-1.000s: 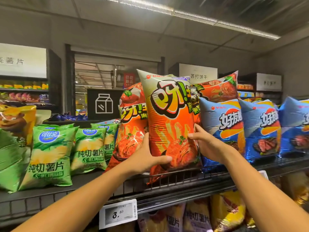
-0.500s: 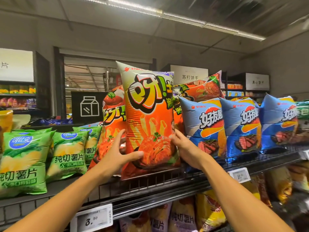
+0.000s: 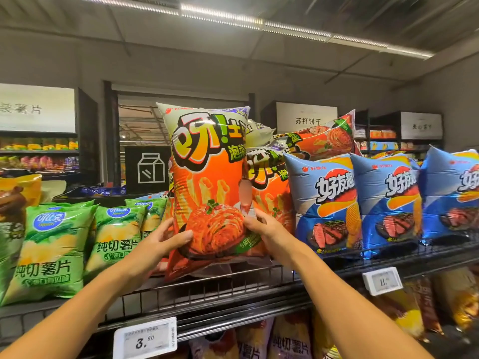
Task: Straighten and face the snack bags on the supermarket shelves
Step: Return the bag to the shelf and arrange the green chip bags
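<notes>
A tall orange snack bag (image 3: 207, 182) stands upright at the front of the wire shelf (image 3: 233, 288), facing me. My left hand (image 3: 158, 244) grips its lower left edge, thumb across the front. My right hand (image 3: 269, 231) grips its lower right edge. Behind it on the right stands a second orange bag (image 3: 269, 185), and a third orange bag (image 3: 324, 141) lies tilted on top of the row. Green chip bags (image 3: 51, 252) lean at the left. Blue chip bags (image 3: 326, 200) stand at the right.
Price tags (image 3: 146, 338) clip to the shelf's front rail, another price tag (image 3: 382, 281) further right. More bags (image 3: 290, 340) fill the shelf below. A yellow bag (image 3: 18, 198) sits at the far left. Other aisles and hanging signs lie behind.
The orange bag has turned more upright and square to me between my hands. Another orange bag that leaned at its left is now hidden behind it. My view shifted slightly left.
</notes>
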`<state>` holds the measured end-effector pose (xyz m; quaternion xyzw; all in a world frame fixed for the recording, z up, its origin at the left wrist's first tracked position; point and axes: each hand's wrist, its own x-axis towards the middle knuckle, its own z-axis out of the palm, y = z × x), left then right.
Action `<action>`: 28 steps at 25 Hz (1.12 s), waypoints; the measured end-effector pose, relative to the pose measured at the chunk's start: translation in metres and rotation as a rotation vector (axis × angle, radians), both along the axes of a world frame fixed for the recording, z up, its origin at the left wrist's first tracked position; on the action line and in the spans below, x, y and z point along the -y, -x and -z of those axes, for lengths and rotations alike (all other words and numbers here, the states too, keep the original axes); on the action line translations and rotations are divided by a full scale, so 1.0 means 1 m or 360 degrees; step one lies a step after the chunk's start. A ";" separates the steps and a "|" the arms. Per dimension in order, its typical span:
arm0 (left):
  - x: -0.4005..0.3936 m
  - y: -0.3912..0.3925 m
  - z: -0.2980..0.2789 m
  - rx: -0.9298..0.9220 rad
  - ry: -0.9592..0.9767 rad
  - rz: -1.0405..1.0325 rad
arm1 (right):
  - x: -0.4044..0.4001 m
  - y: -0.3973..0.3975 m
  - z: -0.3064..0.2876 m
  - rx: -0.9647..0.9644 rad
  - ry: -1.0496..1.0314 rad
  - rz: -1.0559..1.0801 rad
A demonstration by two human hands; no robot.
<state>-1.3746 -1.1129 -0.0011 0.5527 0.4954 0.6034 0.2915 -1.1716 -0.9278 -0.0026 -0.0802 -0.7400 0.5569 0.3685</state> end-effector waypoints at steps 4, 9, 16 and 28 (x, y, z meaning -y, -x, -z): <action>0.003 0.001 0.003 0.0029 0.0088 0.0062 | -0.003 0.003 0.003 0.0101 -0.0018 -0.0089; 0.002 0.007 0.006 -0.0084 0.0102 0.0048 | 0.003 0.001 0.004 0.0145 -0.0025 -0.0095; 0.000 0.005 0.007 -0.0197 0.0084 0.0018 | 0.024 -0.006 0.000 0.0306 -0.0156 0.0081; 0.012 -0.006 0.007 -0.0897 -0.0027 -0.0225 | 0.028 -0.008 0.002 0.0206 -0.0440 0.0233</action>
